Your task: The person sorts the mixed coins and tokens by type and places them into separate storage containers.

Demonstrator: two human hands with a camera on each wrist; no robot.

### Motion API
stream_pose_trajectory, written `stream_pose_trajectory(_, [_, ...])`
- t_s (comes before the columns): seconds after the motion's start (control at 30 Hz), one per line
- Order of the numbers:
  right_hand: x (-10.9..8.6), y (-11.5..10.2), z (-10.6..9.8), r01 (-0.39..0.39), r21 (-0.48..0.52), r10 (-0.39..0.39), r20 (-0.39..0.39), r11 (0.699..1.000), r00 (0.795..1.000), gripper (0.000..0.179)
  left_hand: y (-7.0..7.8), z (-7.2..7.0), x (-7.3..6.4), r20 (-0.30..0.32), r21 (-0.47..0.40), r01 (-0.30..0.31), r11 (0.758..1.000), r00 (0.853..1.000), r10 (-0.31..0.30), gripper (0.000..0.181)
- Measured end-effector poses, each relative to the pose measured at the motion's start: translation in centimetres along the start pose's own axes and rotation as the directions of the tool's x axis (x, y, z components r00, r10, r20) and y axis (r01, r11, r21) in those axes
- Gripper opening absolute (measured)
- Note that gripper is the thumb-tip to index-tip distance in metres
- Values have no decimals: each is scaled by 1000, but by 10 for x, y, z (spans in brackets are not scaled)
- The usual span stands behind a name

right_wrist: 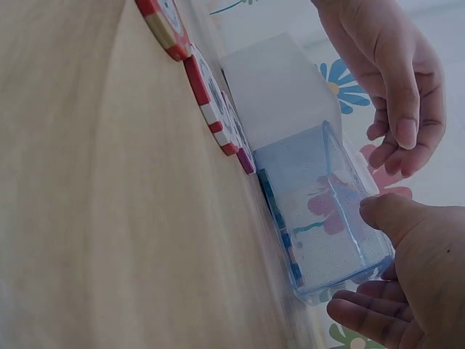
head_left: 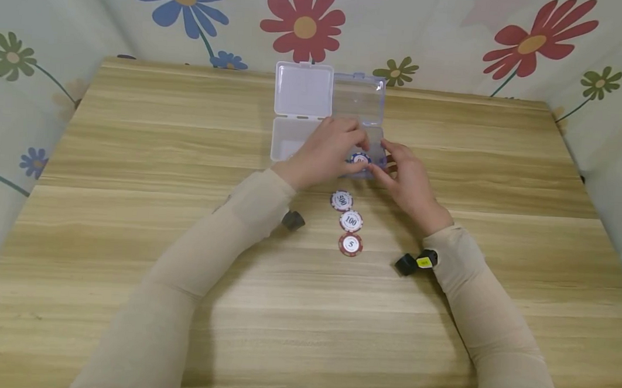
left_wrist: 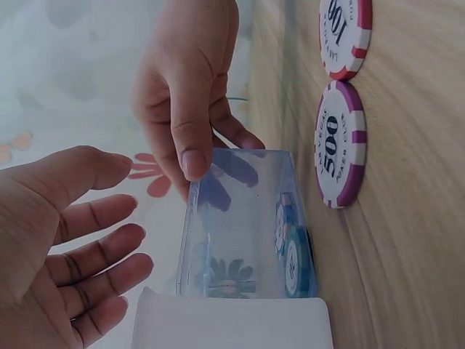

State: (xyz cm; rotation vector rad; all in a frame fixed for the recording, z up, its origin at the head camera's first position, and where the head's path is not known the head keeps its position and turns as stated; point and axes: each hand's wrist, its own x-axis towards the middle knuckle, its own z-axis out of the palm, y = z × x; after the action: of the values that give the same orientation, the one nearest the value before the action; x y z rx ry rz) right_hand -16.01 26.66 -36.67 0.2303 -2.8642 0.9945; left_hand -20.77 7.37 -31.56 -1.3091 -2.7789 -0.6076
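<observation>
A clear bluish plastic box (head_left: 359,100) stands with its lid raised at the back of the table. Inside lie a blue-edged poker chip (head_left: 361,159) and a green-edged poker chip (left_wrist: 293,263). My left hand (head_left: 330,148) hovers over this box with fingers loosely bent and holds nothing. At the right front corner, my right hand (head_left: 411,180) grips the box between thumb and fingers. In front of it, a purple-edged 500 chip (head_left: 342,201), a red-and-white 100 chip (head_left: 351,221) and a red 5 chip (head_left: 350,244) lie in a near-straight row.
A white plastic box (head_left: 303,89) with its lid raised adjoins the clear one on the left; my left hand partly covers it. Behind the wooden table (head_left: 129,237) hangs a flower-patterned cloth (head_left: 431,24).
</observation>
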Motion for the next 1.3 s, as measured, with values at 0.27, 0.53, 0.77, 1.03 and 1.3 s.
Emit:
stream_pose_trajectory(0.27, [0,0,1,-6,17,6,0,1000,1000,59,-1,4,-11,-77,-3,-64,998,995,63,28])
stream_pose_trajectory(0.53, [0,-1,1,-4,38,4,0,999,1000,58,0,7,-24,-121,-55,-213,976,971,205,26])
stream_pose_trajectory(0.77, [1,-1,2,-12,26,11,15,1000,1000,59,-2,13,-36,-16,-112,-304,946,952,304,26])
stream_pose_trajectory(1.03, [-1,-2,1,-21,12,21,12,1000,1000,61,2,18,-46,129,-185,-312,932,932,338,35])
stream_pose_trajectory(1.3, [-2,-1,2,-19,31,19,6,999,1000,59,6,32,-57,215,-171,-344,923,902,375,31])
